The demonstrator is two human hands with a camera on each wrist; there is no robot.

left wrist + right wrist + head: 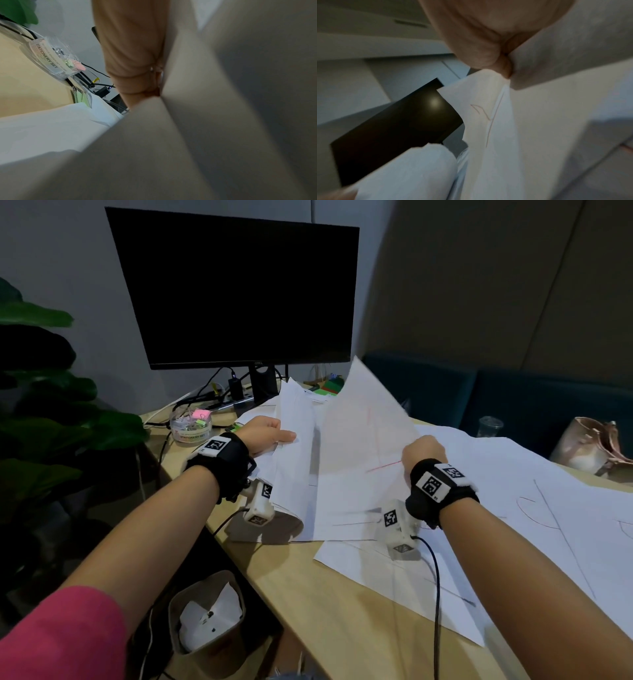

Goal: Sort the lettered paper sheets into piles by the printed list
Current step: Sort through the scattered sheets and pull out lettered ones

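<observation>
Left hand (265,434) grips curled sheaf of sheets (294,453); right hand (423,451) pinches raised sheet (359,440) just beside it, above tabletop (308,583).

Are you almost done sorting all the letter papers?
Not yet. Some sheets already lie spread on the desk. The left hand holds a bundle waiting to be sorted, and the right hand pinches one sheet lifted from it. Finished piles aren't clear.

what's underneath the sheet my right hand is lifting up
Under the lifted sheet that the right hand pinches lie more white sheets flat on the wooden table. Their letters directly beneath it are covered.
</observation>
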